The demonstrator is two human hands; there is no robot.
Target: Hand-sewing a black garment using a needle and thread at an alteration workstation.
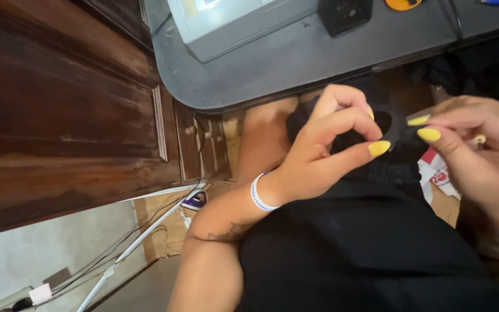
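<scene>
My left hand (324, 150), with yellow nails and a white wristband, pinches a piece of black fabric (397, 124) that has a round hole in it. My right hand (480, 150) grips the same fabric from the right side with thumb and forefinger. Both hands hold it above my lap, just below the edge of the grey table (272, 69). More black cloth (365, 242) covers my lap below the hands.
A grey box-shaped machine (232, 23) and a black device (345, 14) stand on the grey table. Dark wooden panelling (59, 115) fills the left. White cables (140, 237) run along the floor, with a purple iron (194, 200) beside them.
</scene>
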